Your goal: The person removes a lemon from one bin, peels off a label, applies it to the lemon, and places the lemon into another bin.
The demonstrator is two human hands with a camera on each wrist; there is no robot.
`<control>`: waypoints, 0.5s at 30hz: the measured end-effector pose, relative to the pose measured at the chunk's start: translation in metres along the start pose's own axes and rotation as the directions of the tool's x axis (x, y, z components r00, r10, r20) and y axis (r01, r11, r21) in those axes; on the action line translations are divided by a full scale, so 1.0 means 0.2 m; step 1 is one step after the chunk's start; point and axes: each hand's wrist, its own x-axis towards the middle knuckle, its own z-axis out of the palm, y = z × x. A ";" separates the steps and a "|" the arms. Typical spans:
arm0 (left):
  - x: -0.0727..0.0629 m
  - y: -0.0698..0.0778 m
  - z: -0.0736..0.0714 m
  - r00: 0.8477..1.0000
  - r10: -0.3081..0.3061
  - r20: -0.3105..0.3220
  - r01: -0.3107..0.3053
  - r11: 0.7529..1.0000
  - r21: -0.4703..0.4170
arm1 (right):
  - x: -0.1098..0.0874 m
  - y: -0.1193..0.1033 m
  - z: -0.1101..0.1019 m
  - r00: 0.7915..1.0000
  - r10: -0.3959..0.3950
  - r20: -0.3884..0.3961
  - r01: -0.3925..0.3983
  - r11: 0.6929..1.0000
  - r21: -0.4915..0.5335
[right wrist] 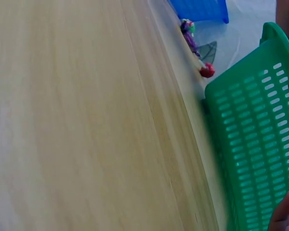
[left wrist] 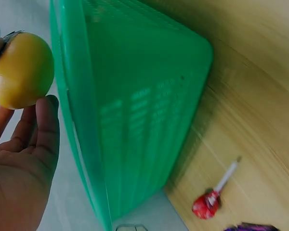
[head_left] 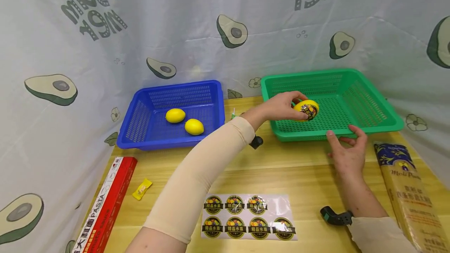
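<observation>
Stickered lemon (head_left: 306, 109), above the green basket (head_left: 299, 135): I judge it light, firm, slightly slick, best gripped round its middle. My left hand (head_left: 281, 106) pinches it, fingers curled; my right hand (head_left: 348, 154), loosely spread, touches the basket's rim.

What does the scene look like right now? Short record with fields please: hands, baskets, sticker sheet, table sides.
left hand: holds a stickered lemon above the green basket
right hand: touches the green basket's near rim
blue basket: two lemons, no stickers visible on them
sticker sheet: seven stickers, upper-right spot blank
on table, left: pasta box, yellow packet
on table, right: pasta pack
</observation>
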 end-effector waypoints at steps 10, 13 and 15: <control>0.16 0.01 0.09 0.988 -0.064 0.143 0.061 0.998 0.025 | 0.01 0.01 0.00 1.000 -0.013 0.009 0.014 0.997 -0.070; 0.17 0.00 0.11 0.986 -0.079 0.144 0.070 0.995 0.064 | 0.01 0.01 0.00 1.000 -0.018 0.011 0.019 0.997 -0.068; 0.18 -0.01 0.12 0.985 -0.091 0.144 0.076 0.992 0.105 | 0.02 0.01 -0.01 1.000 -0.022 0.010 0.023 0.997 -0.069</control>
